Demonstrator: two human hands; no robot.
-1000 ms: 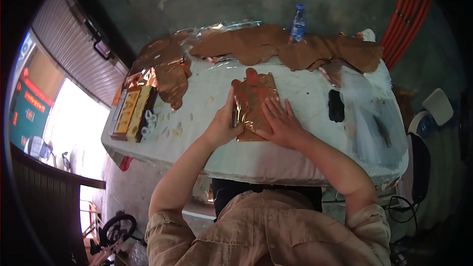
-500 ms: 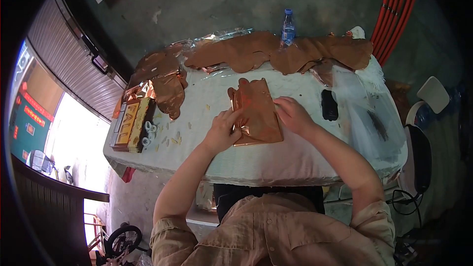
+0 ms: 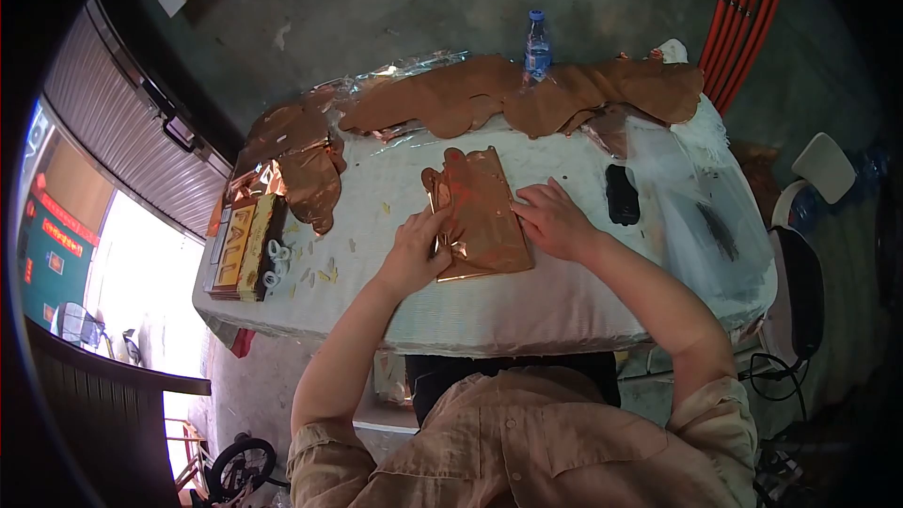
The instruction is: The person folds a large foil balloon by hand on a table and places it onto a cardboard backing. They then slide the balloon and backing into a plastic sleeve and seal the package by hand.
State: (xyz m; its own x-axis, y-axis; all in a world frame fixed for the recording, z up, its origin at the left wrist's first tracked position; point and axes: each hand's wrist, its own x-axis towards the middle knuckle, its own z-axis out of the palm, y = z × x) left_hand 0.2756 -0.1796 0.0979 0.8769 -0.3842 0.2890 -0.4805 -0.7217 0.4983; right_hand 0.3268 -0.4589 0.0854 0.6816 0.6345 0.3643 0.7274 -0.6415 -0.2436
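Note:
A folded copper-coloured foil balloon [image 3: 484,216] lies flat on the cloth-covered table in front of me, its upper left edge lobed and its right and bottom edges straight. My left hand [image 3: 414,249] rests along its left edge, fingers stretched onto the shiny foil. On the opposite side, my right hand [image 3: 557,223] touches the right edge with its fingertips, the fingers apart and slightly bent. The undersides of both hands are hidden.
Flat copper foil balloons [image 3: 423,99] spread along the table's far edge, near a water bottle [image 3: 537,49]. Boxes [image 3: 240,249], white rings [image 3: 274,263] and small scraps lie left. A black object [image 3: 621,195] and clear plastic bags [image 3: 705,226] lie right.
The view has shifted slightly, so the table contents appear a little further left. My right hand's fingers have spread and lifted somewhat at the foil's right edge. My left hand stays on the foil.

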